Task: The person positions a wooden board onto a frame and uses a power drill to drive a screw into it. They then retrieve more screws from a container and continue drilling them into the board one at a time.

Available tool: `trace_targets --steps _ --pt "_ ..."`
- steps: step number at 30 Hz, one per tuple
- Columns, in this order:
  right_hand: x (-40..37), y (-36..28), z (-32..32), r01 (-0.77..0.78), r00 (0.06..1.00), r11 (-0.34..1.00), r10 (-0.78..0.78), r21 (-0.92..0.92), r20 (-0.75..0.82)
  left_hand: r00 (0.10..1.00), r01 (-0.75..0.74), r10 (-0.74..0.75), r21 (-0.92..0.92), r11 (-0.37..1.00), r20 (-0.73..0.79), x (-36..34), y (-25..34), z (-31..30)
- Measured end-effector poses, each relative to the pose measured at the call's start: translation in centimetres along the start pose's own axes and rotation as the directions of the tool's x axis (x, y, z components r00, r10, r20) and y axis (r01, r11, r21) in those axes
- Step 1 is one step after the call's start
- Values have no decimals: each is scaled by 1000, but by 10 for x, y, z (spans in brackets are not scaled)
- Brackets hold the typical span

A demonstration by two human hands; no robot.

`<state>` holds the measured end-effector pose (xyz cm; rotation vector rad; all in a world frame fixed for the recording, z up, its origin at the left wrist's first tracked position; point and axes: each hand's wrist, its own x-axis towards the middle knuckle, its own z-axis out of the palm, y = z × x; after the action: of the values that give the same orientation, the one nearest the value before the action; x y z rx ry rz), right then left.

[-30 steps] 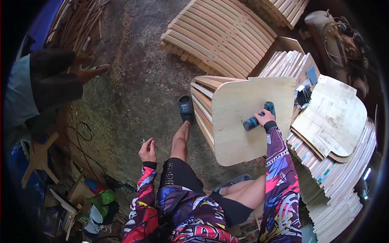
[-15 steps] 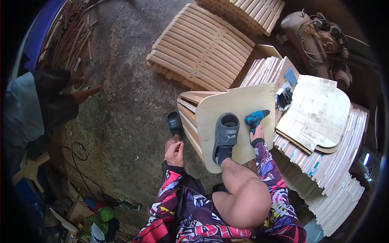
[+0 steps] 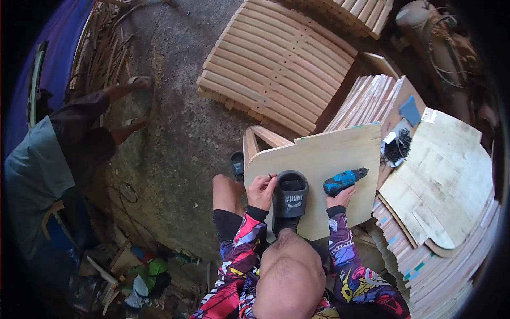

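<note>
My right hand is wrapped round the grip of a blue and black cordless drill, whose nose points right over the pale plywood panel. At the panel's left part, my left hand has thumb and finger pinched on a small dark screw. My foot in a black slide sandal rests on the panel between both hands. Light wooden slats show under the panel's upper left edge.
Black screws lie in a heap right of the panel, near a blue pad. Cut panels lie on stacked boards at the right. Slatted wooden sections stand ahead. Another person is at the left.
My left hand has moved right from beside my lower leg to the panel's left part. The drill stays in my right hand. The view has shifted, and the other person's legs have moved.
</note>
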<state>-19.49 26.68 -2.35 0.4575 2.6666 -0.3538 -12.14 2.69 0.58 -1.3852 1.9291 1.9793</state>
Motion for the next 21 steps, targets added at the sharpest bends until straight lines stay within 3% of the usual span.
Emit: trace_targets --steps 1,5,7,9,11,14,15,16,17,18,19,21 --pt "2 5 2 -4 1000 1000 4 -3 25 995 93 -90 -125 988 30 0 2 4" --pt "5 18 -3 64 998 996 -65 59 12 975 220 -210 -210 953 70 13 16 16" --pt "11 7 -17 110 994 993 -110 52 11 973 223 -210 -148 964 99 25 18 21" --pt "16 -2 -28 195 978 965 -203 175 34 948 313 -286 -255 915 138 36 19 25" --pt "15 2 -31 175 980 958 -191 228 52 932 357 -316 -293 887 179 43 20 27" --pt "11 -17 -65 340 924 893 -376 296 73 836 547 -431 -552 629 338 48 38 34" --pt "7 -22 -79 347 921 892 -382 289 73 837 547 -430 -560 622 339 47 43 38" --pt "4 -26 -91 211 887 886 -351 413 299 813 581 -433 -584 567 388 48 46 43" --pt "-2 -28 -101 39 794 869 -327 494 513 786 618 -437 -597 511 438 48 45 48" --pt "-12 -29 -110 -60 728 866 -302 496 615 781 625 -411 -592 509 470 48 41 52" --pt "-24 -29 -114 -77 730 868 -286 490 621 770 638 -425 -581 505 476 45 39 54" --pt "-40 -35 -120 -358 563 560 -509 747 651 765 644 -408 -603 470 499 43 37 59"
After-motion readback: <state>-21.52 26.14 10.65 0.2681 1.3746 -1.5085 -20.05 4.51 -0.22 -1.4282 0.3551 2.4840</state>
